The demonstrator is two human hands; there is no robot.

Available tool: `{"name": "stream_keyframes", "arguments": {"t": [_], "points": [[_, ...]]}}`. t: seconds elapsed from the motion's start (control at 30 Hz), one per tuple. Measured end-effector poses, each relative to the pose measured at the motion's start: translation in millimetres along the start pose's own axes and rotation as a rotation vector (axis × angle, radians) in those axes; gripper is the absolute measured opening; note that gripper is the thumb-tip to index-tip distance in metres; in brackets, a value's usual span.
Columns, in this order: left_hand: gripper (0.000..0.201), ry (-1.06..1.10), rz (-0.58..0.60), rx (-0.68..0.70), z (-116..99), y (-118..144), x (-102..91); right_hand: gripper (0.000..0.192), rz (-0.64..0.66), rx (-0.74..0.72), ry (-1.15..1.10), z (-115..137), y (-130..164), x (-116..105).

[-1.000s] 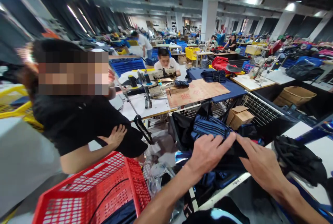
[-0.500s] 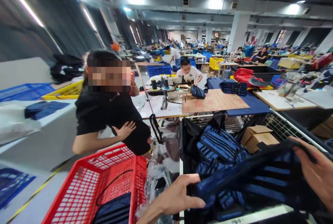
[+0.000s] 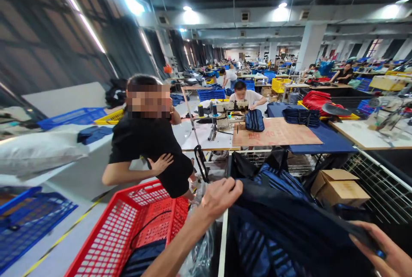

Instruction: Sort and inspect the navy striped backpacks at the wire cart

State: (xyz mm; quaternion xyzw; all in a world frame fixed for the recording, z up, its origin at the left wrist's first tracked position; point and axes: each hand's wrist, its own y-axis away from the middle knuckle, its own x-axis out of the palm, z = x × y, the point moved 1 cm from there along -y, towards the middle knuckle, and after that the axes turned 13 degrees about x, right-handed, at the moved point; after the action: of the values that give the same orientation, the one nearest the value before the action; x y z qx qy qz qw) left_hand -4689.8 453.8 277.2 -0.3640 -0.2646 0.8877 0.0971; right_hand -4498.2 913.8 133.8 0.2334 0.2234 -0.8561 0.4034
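A dark navy bag with black stripes (image 3: 289, 221) is stretched between my two hands over a wire bin. My left hand (image 3: 222, 195) grips its upper left edge, fingers curled round the fabric. At the lower right, my right hand (image 3: 386, 242) holds the other end, with the thumb and fingers closed on the black edge. Beneath it, more blue-and-black striped bags (image 3: 280, 178) lie in the bin, partly hidden by the held one.
A red basket (image 3: 109, 230) with striped pieces stands at lower left, beside a person in black (image 3: 144, 140). Inside the bin is an open cardboard box (image 3: 343, 189). Beyond it, another person (image 3: 246, 97) works at a sewing machine (image 3: 231, 106). The bin's white rail (image 3: 223, 242) runs forward.
My left hand has risen and closed over the bag's edge, while my right hand has lowered. The held bag now slopes down to the right. The view has shifted left.
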Motion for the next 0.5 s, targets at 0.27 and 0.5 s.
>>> {"name": "stream_keyframes", "arguments": {"t": [0.27, 0.5], "points": [[0.012, 0.281, -0.355, 0.101, -78.7, -69.1, -18.2, 0.068, 0.033, -0.556, 0.070, 108.0, 37.7, 90.4], [0.014, 0.472, -0.194, -0.136, -82.3, -58.3, -0.9, 0.067, 0.072, -0.716, 0.018, 149.2, 29.0, 117.7]]}}
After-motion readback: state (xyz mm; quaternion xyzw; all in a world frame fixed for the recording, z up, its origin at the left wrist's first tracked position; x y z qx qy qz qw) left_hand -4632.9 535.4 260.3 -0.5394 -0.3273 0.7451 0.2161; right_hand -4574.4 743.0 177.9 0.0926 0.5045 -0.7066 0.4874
